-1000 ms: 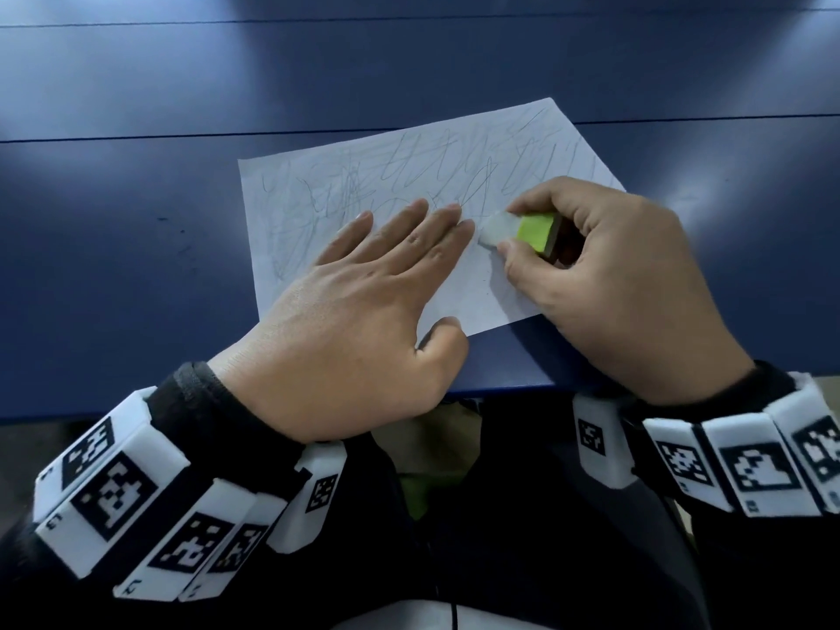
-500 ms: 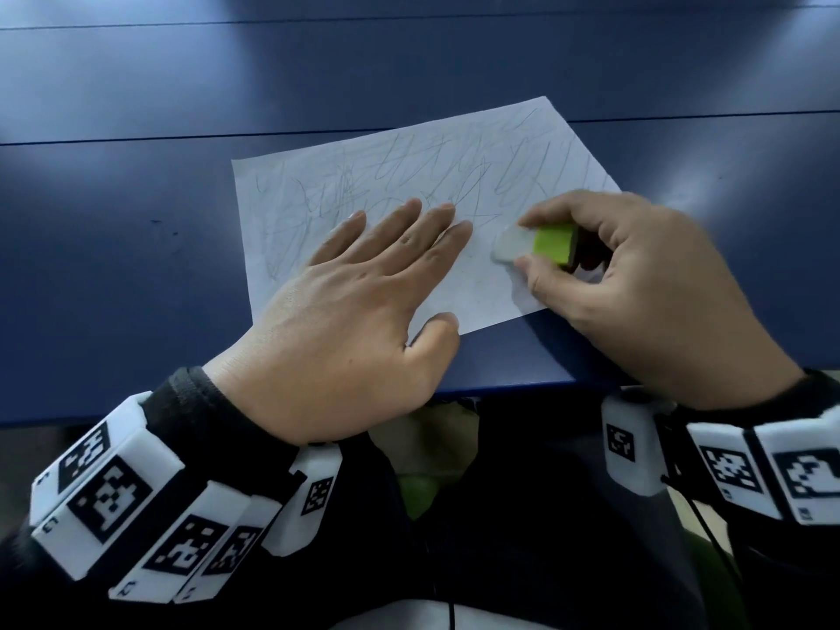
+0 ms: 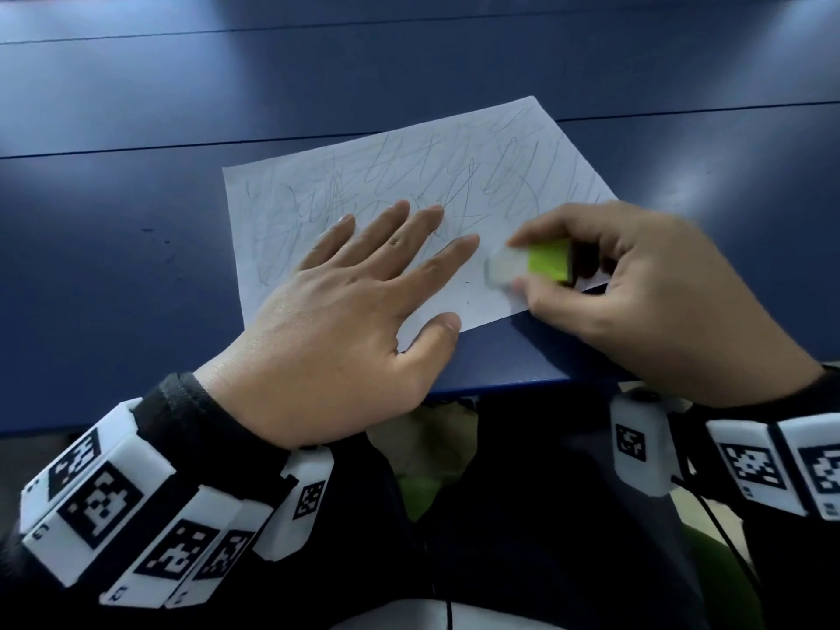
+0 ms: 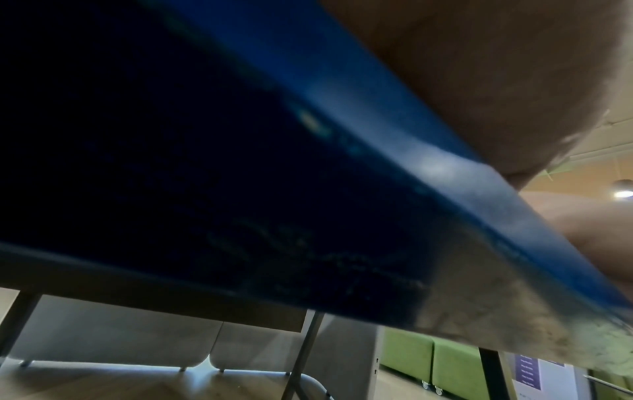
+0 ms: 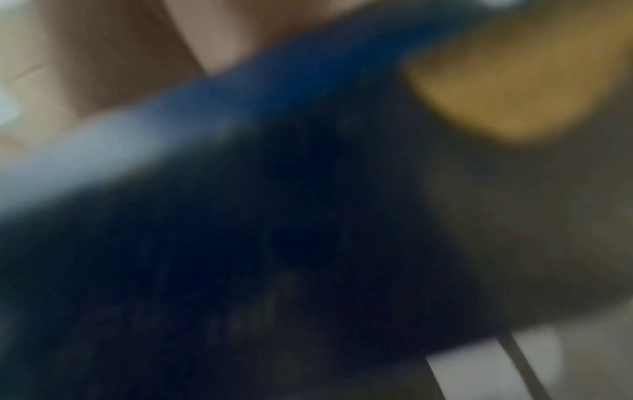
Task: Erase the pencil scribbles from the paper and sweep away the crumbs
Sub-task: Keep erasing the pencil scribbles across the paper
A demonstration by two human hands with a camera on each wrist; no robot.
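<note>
A white sheet of paper [image 3: 409, 175] covered in grey pencil scribbles lies tilted on the blue table [image 3: 136, 220]. My left hand [image 3: 363, 284] lies flat on the paper's near half with its fingers straight and spread. My right hand [image 3: 636, 293] pinches a white eraser [image 3: 509, 266] in a green sleeve between thumb and forefinger, its white tip on the paper near the right corner, just right of my left forefinger. A few tiny dark crumbs [image 3: 466, 284] lie by the eraser. Both wrist views look under the table edge; the right one is blurred.
The table's near edge [image 3: 500, 384] runs just below the paper and my wrists hang past it. Bare blue tabletop stretches left of the paper and beyond it. Under the table are metal legs [image 4: 301, 351] and green seats [image 4: 428, 360].
My right hand has slid the eraser back and forth over the paper's right part. The paper has shifted slightly. My left hand stays flat on it.
</note>
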